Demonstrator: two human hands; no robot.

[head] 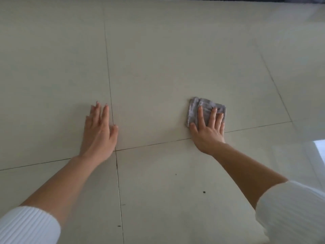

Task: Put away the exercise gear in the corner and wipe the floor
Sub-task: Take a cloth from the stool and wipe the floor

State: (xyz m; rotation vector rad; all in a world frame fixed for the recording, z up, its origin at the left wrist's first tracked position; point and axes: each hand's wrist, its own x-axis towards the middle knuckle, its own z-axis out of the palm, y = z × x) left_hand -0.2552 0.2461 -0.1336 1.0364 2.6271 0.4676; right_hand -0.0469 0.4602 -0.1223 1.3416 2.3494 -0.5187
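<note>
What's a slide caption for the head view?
Right hand presses a folded grey cloth on the tiled floor; left hand rests flat alongside.

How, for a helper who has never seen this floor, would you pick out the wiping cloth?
On the pale tiled floor, look under the right hand. The cloth is a small folded grey square beneath its flat fingers; the left hand presses bare tile.
</note>
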